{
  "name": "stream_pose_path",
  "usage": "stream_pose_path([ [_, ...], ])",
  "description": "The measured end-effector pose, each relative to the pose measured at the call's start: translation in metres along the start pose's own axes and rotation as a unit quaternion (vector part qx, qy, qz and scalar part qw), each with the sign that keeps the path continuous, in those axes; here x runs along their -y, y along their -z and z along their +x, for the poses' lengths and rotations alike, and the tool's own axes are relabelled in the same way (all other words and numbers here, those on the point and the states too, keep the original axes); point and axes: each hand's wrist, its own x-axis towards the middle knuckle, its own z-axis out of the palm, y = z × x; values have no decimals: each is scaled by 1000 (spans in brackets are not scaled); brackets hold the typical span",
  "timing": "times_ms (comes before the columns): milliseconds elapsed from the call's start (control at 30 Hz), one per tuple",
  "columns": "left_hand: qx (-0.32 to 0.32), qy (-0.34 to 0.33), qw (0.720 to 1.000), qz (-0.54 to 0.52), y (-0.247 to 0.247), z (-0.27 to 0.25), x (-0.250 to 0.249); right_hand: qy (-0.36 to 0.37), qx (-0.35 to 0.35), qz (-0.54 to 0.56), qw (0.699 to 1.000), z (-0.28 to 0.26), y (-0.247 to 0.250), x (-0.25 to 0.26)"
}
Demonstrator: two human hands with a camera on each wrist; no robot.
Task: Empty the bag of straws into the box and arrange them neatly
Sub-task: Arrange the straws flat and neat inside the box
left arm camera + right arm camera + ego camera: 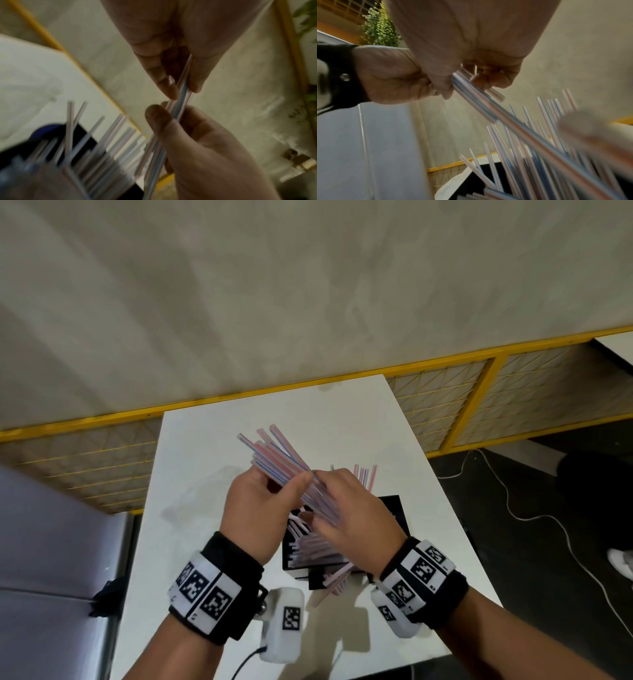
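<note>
Both hands, left hand (260, 505) and right hand (352, 515), gripping striped straw bundle (281, 460) above black box (394, 508) to square ends.

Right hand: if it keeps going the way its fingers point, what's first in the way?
Likely the left hand. The right hand points left along the bundle of pink- and blue-striped plastic straws both grip, fingertips almost touching already. Depth is unclear.
</note>
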Motion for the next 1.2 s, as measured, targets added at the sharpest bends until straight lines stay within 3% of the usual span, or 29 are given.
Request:
stream_pose_path([
  [133, 8, 54, 996, -64, -25, -5, 21, -32, 35, -60, 997, 1, -4, -18],
  [300, 36, 108, 992, -55, -44, -10, 54, -71, 109, -94, 987, -3, -10, -53],
  [467, -20, 159, 978, -134, -44, -8, 71, -80, 157, -85, 981, -9, -12, -73],
  [633, -101, 232, 937, -241, -34, 0, 83, -77, 139, -77, 984, -9, 9, -73],
  [867, -137, 258, 913, -286, -32, 2, 96, -149, 17, -111, 982, -21, 71, -79],
  [1067, -144, 268, 907, -290, -42, -2, 102, -218, 11, -115, 969, -61, 89, -93],
  [1200, -119, 263, 914, -285, -47, -4, 103, -215, 81, -153, 961, -85, 82, -99],
])
